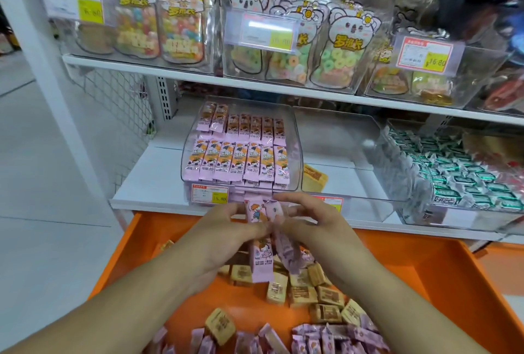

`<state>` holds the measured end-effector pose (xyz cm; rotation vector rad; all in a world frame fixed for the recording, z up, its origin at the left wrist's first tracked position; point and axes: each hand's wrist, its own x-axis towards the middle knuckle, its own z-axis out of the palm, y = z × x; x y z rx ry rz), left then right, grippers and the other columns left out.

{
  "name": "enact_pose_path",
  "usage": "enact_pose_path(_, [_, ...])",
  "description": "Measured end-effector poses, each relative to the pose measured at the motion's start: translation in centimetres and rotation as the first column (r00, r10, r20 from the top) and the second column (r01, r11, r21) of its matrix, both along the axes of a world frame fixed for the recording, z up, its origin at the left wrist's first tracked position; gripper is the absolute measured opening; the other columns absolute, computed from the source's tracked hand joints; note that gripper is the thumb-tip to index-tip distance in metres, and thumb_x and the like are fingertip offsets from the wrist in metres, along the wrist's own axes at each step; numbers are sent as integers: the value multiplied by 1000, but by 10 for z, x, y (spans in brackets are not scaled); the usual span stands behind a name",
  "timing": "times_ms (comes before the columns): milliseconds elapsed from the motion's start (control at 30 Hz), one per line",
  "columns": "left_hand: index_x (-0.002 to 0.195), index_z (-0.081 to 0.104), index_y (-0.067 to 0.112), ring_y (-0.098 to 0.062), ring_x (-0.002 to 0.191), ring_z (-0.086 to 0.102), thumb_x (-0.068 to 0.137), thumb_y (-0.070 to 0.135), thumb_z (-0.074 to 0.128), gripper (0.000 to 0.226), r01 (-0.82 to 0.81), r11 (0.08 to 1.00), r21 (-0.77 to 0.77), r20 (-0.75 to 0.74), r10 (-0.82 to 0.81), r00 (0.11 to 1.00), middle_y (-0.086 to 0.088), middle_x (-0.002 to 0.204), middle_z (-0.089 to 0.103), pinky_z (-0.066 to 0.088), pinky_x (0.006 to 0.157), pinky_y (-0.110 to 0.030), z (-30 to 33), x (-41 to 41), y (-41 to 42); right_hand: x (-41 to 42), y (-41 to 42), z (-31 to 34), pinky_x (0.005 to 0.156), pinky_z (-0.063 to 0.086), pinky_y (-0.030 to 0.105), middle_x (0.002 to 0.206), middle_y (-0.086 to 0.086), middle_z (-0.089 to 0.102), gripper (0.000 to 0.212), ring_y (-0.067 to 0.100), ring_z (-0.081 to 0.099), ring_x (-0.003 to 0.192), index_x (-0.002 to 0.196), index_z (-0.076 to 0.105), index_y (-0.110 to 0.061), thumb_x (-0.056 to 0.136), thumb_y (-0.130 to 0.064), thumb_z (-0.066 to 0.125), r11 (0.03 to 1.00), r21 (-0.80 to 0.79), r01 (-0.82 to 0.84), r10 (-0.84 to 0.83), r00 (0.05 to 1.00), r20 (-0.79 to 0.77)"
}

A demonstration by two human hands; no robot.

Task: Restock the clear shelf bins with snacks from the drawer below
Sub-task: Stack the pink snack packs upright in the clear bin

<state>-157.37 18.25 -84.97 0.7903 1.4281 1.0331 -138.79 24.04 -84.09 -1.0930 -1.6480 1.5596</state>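
- While both hands meet over the open orange drawer (442, 274), the left hand (224, 233) and the right hand (309, 229) hold a small bunch of pink snack packets (262, 243) between them, just in front of the lower shelf's edge.
- The left hand's fingers curl round the bunch from its nine o'clock side, thumb and fingertips pinching the wrappers near their middle.
- The right hand's fingers are curled too, gripping the bunch from its three o'clock side; its index finger reaches across the packets' top ends.
- The packets stand roughly upright, one tail hanging down toward six o'clock and another slanting toward five o'clock.
- At twelve o'clock from the hands sits the clear shelf bin (296, 138), holding two neat rows of the same pink packets, with a price tag (209, 193) on its front at the lower left.
- At two o'clock from the hands, a second clear bin (340, 132) holds only one tan packet (314, 177) near its left wall.
- Farther toward three o'clock, a third bin (397, 155) is heaped with green-and-white sweets.
- Inside the drawer, at six o'clock from the hands, lie loose tan square snacks (303, 294), and nearer the bottom edge a scatter of loose pink packets (326, 339).
- On the upper shelf, clear bins hold animal-shaped candy pouches (181, 27).
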Motion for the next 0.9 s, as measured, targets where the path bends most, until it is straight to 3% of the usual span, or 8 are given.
enact_pose_path(133, [111, 75, 32, -25, 100, 77, 79, 29, 90, 35, 2, 1000, 19, 30, -2, 1000, -3, 104, 80, 55, 100, -54, 0, -4, -1, 2, 4, 5, 75, 57, 27, 81, -9, 73, 45, 18, 75, 82, 115, 76, -34, 87, 1, 79, 999, -48, -20, 20, 1000, -18])
enact_pose_path(267, [122, 69, 38, -24, 106, 75, 75, 33, 93, 53, -57, 997, 54, 71, 53, 996, 2, 114, 78, 52, 103, -57, 1, -6, -4, 3, 9, 5, 94, 55, 51, 113, 28, 74, 41, 40, 71, 98, 124, 73, -17, 92, 8, 67, 947, -321, 4, -84, 969, -234])
enact_pose_path(333, [126, 67, 34, -24, 103, 76, 80, 28, 89, 50, -41, 997, 66, 80, 36, 996, -1, 111, 79, 55, 101, -55, 3, -3, -7, 3, 7, 2, 92, 57, 47, 116, 28, 73, 35, 43, 72, 104, 125, 72, -14, 96, 4, 65, 935, -354, 12, -101, 967, -235])
enact_pose_path(467, [121, 68, 33, -26, 101, 77, 83, 27, 86, 43, -39, 997, 70, 67, 34, 997, -4, 107, 80, 55, 99, -55, 5, 2, -12, -1, -2, -7, 87, 60, 50, 116, 18, 75, 27, 44, 72, 106, 121, 73, -16, 98, -5, 68, 946, -320, 59, -117, 979, -166])
enact_pose_path(533, [123, 67, 32, -27, 99, 77, 83, 24, 86, 45, -59, 996, 69, 73, 54, 996, -5, 105, 80, 55, 99, -57, 6, 3, -12, -3, -4, -9, 80, 60, 42, 102, 6, 77, 24, 34, 74, 93, 119, 75, -20, 98, -9, 70, 957, -272, 103, -138, 984, -115])
enact_pose_path(667, [121, 68, 46, -23, 107, 74, 70, 39, 94, 58, -97, 991, 91, 8, 97, 995, 5, 114, 78, 51, 103, -58, 6, -2, -10, -5, -7, -3, 102, 52, 44, 108, -6, 76, 42, 19, 72, 108, 125, 73, -32, 84, -38, 77, 980, -195, 47, -50, 999, -10])
enact_pose_path(800, [132, 61, 50, -11, 103, 71, 77, 42, 89, 62, -158, 978, 136, -30, 163, 986, 10, 107, 75, 55, 95, -40, 8, -4, -10, -3, -12, 3, 82, 57, 30, 100, -5, 70, 46, 14, 74, 99, 120, 69, -44, 88, -15, 83, 999, -29, -25, 26, 999, 43])
enact_pose_path(900, [140, 51, 52, -1, 101, 63, 83, 44, 83, 66, -184, 963, 198, -129, 212, 969, 12, 110, 68, 45, 75, -23, 15, -2, -12, -6, -16, 6, 81, 63, 38, 105, -7, 66, 53, 12, 74, 96, 123, 63, -52, 91, -12, 79, 999, 40, 17, -19, 999, 43])
